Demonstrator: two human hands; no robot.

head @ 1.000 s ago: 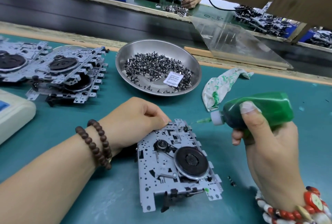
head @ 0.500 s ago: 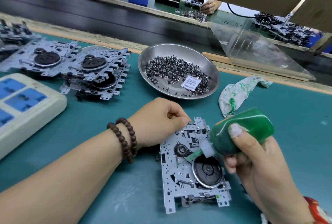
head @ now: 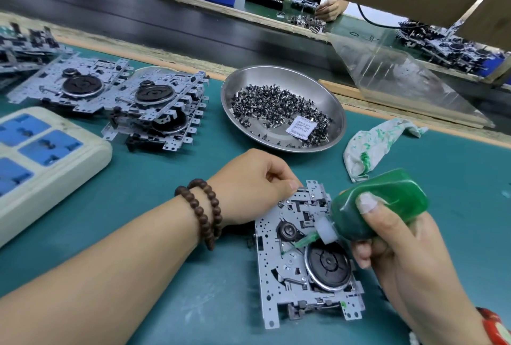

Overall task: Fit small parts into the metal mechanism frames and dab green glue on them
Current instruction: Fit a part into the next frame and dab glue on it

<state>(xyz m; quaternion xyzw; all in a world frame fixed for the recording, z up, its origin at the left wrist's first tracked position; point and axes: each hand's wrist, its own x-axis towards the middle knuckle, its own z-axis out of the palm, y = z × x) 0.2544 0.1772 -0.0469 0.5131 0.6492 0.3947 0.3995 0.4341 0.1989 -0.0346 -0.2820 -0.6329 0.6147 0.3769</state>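
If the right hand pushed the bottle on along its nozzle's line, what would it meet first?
Most likely the metal frame, just left of the black wheel; the green nozzle tip already looks at or nearly on its plate.

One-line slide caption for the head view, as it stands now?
Right hand tips green glue bottle nozzle onto metal mechanism frame while left hand pinches its top edge.

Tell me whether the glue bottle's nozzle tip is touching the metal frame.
Touching. The head view shows the glue bottle tilted down, its green nozzle tip meeting the metal frame beside the small pulley, no gap visible.
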